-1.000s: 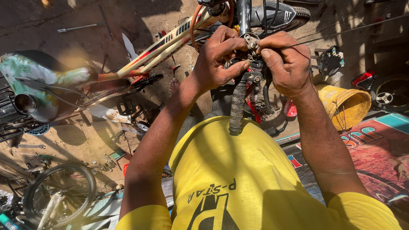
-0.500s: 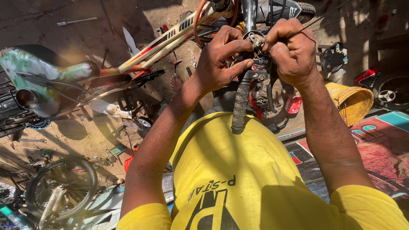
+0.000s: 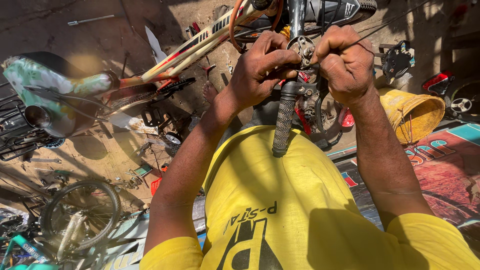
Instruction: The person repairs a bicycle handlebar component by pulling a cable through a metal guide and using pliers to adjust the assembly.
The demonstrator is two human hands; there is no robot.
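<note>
Both hands up at the bike's handlebar, top centre of view. Left hand point(image 3: 260, 70) curled around the small round metal shifter/lever unit point(image 3: 303, 47) on the bar, fingers wrapped over its left side, thumb under. Right hand point(image 3: 345, 62) clenched, pinching a thin cable point(image 3: 390, 25) that runs off up-right; fingertips touch the same unit from the right. Black ribbed handlebar grip point(image 3: 283, 120) hangs down just below the hands, pointing at the yellow shirt point(image 3: 280, 200). Bike frame point(image 3: 200, 42), white and red, slants away to the left, toward a floral-patterned saddle point(image 3: 55, 80). Yellow basket point(image 3: 415, 112) on the ground to the right, loose wheel point(image 3: 80, 215) bottom left, well apart from the hands.
</note>
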